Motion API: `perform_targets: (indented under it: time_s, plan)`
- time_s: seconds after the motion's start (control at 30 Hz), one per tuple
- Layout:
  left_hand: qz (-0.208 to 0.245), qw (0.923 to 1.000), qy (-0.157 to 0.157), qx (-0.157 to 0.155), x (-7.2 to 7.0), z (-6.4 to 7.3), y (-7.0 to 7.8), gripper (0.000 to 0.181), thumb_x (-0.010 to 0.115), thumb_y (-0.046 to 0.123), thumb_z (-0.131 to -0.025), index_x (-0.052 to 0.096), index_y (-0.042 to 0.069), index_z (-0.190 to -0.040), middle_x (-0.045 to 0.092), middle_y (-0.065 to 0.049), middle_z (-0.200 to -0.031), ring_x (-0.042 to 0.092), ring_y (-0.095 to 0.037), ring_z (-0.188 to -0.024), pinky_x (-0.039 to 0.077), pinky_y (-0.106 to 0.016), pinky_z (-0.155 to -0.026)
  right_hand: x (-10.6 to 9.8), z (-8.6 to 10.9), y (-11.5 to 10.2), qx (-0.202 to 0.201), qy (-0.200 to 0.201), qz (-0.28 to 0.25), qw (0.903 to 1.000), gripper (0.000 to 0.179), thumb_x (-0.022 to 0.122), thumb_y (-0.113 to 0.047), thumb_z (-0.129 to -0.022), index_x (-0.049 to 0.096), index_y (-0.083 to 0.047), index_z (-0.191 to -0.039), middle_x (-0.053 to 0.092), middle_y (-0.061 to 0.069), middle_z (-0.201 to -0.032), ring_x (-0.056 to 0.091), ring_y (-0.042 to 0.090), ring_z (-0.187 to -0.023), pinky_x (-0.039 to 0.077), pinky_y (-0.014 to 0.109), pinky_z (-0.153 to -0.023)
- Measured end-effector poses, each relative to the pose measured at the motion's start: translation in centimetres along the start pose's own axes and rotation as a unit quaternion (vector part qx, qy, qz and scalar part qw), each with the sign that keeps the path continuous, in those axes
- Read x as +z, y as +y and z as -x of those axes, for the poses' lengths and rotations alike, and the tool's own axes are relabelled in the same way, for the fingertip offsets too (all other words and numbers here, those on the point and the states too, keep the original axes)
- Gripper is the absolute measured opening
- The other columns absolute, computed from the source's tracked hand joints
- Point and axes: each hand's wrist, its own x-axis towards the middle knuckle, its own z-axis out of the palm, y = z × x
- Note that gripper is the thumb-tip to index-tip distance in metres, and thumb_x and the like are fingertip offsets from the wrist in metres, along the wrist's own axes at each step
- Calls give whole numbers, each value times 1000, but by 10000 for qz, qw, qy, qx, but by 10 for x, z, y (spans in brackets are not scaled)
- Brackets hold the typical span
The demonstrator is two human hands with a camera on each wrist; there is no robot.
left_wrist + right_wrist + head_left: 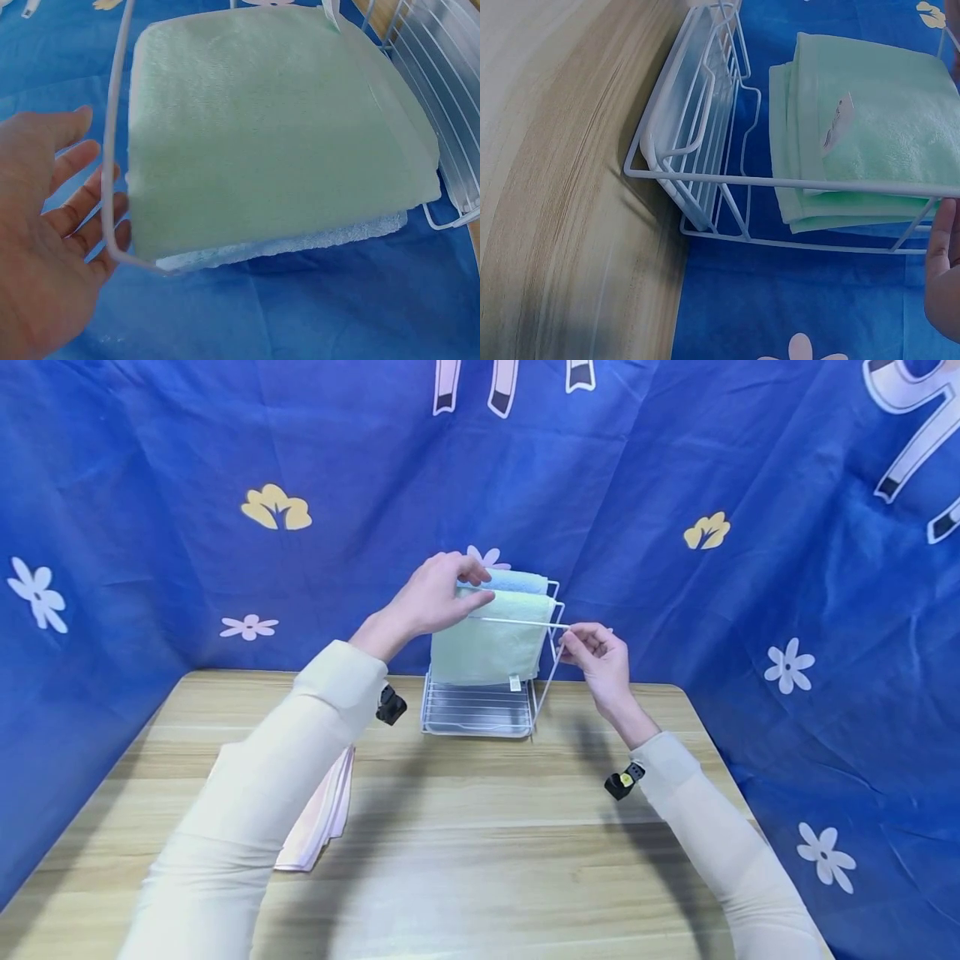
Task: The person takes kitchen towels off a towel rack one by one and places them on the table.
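A white wire drying rack (551,685) stands at the back of the table. A pale green towel (487,652) with a small white tag hangs folded over one of its bars. Behind it hangs a light blue towel (519,581), mostly hidden by the green one. My left hand (49,217) is beside the rack's front top bar, fingers loosely extended and holding nothing. With thumb and fingertips, my right hand (598,662) pinches the right end of the front top bar; only part of this hand (945,270) shows in the right wrist view.
A folded pale pink cloth (322,818) lies on the wooden table (480,843) at the left, partly hidden under my left sleeve. The rack's base holds a shallow tray (476,718). A blue curtain (360,460) with flower prints hangs behind and to both sides.
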Motion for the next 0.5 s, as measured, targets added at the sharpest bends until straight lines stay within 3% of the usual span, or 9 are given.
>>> perform_targets:
  time_s: [0.13, 0.27, 0.37, 0.5]
  plan:
    - [70, 9998, -136, -88, 4, -5, 2, 38, 69, 31, -103, 70, 6, -131, 70, -14, -131, 62, -32, -127, 46, -50, -113, 0, 0, 0, 9, -3, 32, 10000, 14, 62, 10, -99, 61, 17, -111, 76, -7, -84, 73, 7, -76, 64, 25, -75]
    - [103, 9997, -190, -111, 9, -11, 4, 39, 72, 31, -101, 70, 6, -131, 71, -14, -130, 63, -31, -126, 46, -49, -113, -1, 0, 0, -23, -25, 28, 10000, 9, 62, 9, -100, 68, 4, -105, 76, -7, -85, 73, 7, -76, 64, 25, -75]
    - [139, 9995, -227, -165, 13, -16, 3, 41, 76, 30, -98, 70, 5, -131, 72, -15, -130, 64, -32, -125, 46, -49, -114, -1, 1, 0, -27, -50, -15, 10000, 23, 63, 9, -100, 72, -13, -98, 76, -6, -85, 73, 8, -77, 64, 25, -75]
    - [177, 9990, -286, -291, 15, -19, 1, 42, 78, 29, -96, 70, 6, -129, 72, -16, -130, 64, -32, -126, 46, -48, -115, -1, 1, -1, -20, -63, -75, 10000, 12, 64, 8, -100, 70, -2, -103, 76, -4, -85, 74, 9, -77, 64, 26, -75]
